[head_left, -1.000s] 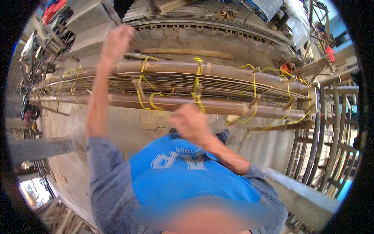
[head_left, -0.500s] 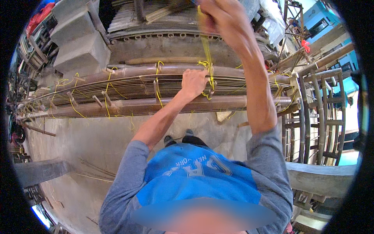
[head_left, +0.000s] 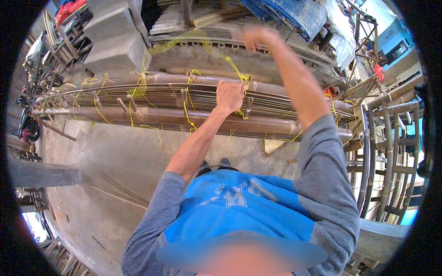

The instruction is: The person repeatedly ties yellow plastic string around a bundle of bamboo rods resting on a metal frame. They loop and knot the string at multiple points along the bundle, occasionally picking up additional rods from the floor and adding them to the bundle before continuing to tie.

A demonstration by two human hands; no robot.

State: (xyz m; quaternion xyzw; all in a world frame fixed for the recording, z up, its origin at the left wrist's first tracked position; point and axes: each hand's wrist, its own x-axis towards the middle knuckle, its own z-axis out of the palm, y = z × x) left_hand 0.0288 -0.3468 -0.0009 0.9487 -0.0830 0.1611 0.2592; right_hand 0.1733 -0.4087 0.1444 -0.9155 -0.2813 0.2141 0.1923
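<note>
My left hand is closed at the yellow cord, beside its knot on the far brown pole. Its fingertips are partly hidden. My right hand is raised beyond the pole, smeared by motion, so its fingers cannot be made out. From the knot, a loose yellow cord length arcs blurred through the air to the left. Long thin strands run lengthwise between the far pole and the near brown pole, with short pegs and yellow ties along them.
Concrete steps rise at the far left. A blue tarp and stacked bamboo lie beyond the poles. Ladder-like bamboo frames stand at the right. A pale triangular piece rests on the floor, and thin sticks lie at the left.
My right hand has come lower and slightly left from its high position. The yellow cord that hung taut below it now swings leftward in an arc. My left hand stays beside the knot.
</note>
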